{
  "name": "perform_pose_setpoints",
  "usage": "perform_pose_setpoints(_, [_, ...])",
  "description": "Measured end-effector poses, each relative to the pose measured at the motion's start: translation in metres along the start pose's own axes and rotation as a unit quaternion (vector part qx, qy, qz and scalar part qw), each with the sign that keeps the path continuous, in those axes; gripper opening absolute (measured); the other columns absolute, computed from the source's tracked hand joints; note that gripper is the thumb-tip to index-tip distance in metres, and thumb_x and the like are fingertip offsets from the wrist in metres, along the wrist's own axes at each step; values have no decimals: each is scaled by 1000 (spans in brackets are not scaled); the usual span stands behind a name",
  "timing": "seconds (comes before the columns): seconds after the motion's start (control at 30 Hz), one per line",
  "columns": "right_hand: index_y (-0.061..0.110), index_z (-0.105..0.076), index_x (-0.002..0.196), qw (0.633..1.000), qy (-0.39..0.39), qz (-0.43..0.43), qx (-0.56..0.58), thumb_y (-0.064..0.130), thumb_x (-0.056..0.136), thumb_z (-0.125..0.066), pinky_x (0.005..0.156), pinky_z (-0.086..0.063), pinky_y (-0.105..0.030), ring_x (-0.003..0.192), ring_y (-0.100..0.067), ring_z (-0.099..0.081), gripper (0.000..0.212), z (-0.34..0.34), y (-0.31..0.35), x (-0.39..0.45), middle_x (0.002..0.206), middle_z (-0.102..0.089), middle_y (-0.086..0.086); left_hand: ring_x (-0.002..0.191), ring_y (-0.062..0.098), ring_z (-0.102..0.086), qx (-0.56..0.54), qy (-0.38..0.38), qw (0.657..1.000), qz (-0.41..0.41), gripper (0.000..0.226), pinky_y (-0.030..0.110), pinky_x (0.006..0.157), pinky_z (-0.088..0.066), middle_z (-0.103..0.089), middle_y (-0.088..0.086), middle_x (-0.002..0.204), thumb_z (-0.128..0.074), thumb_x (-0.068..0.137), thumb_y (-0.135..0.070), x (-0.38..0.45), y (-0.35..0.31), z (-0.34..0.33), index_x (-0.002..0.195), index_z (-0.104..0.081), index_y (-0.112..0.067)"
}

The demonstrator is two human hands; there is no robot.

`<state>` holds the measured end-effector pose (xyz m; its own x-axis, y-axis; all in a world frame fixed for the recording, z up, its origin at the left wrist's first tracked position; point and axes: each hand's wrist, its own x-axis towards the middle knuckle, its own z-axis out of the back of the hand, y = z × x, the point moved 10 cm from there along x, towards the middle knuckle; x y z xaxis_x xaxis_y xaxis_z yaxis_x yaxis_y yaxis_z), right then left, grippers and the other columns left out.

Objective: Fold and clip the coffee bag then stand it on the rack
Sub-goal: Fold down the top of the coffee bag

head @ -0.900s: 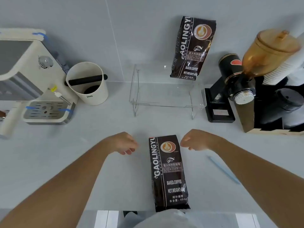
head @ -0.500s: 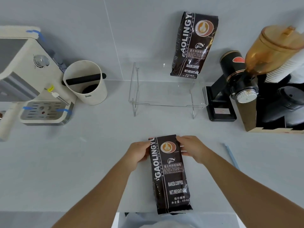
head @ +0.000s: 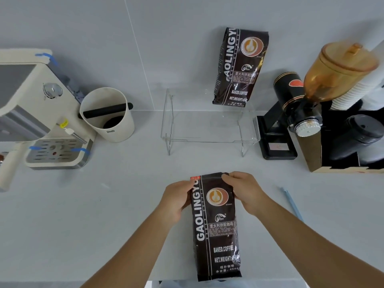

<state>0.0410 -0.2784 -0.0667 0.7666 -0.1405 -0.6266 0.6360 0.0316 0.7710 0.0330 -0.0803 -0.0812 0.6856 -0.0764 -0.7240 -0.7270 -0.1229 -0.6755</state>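
A dark brown coffee bag (head: pixel 216 231) lies flat on the grey counter near the front edge, its top pointing away from me. My left hand (head: pixel 176 201) grips the bag's upper left edge and my right hand (head: pixel 245 192) pinches its upper right corner. The top edge is lifted a little and shows a red strip at its left corner. A clear acrylic rack (head: pixel 209 140) stands behind it against the wall. A second, identical coffee bag (head: pixel 241 67) stands on the rack's right side, leaning on the wall. A thin light-blue clip stick (head: pixel 292 204) lies on the counter, right of my right forearm.
A cream espresso machine (head: pixel 35 109) with a drip tray sits at the left, next to a cream knock box (head: pixel 108 117). At the right stand a black grinder with an amber hopper (head: pixel 307 96) and a box holding cups and lids (head: pixel 351 142).
Both hands closed in from beside the bag and took hold of its top corners. The top edge has since lifted slightly off the counter.
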Motion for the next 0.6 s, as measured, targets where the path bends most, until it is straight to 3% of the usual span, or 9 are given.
perform_pose_setpoints(0.2, [3,-64,74,997,2,78,23,18,92,-63,61,-49,-26,57,-10,-66,23,12,35,-39,64,-69,-2,69,16,-70,-15,50,995,-80,22,28,72,-53,-76,9,82,-56,91,-13,-32,-31,-13,91,-73,1])
perform_pose_setpoints(0.37, [-3,-65,79,992,-15,127,19,15,92,-61,67,-50,-32,66,-19,-66,23,21,59,-69,77,-73,-19,76,20,-65,-18,46,989,-141,21,31,80,-50,-74,12,84,-58,91,-12,-56,-55,-20,81,-76,-6])
perform_pose_setpoints(0.47, [2,-63,69,987,-17,159,19,10,92,-60,56,-52,-19,61,-15,-66,24,25,72,-83,65,-71,-9,84,25,-60,-10,49,984,-170,22,38,89,-46,-72,15,87,-60,90,-13,-66,-65,-21,76,-76,-8])
perform_pose_setpoints(0.6, [2,-62,68,981,-16,189,32,2,92,-58,51,-52,-14,55,-9,-66,25,31,82,-95,56,-69,1,88,22,-63,17,49,977,-205,20,43,97,-46,-75,17,93,-61,89,-15,-75,-75,-24,80,-76,-5])
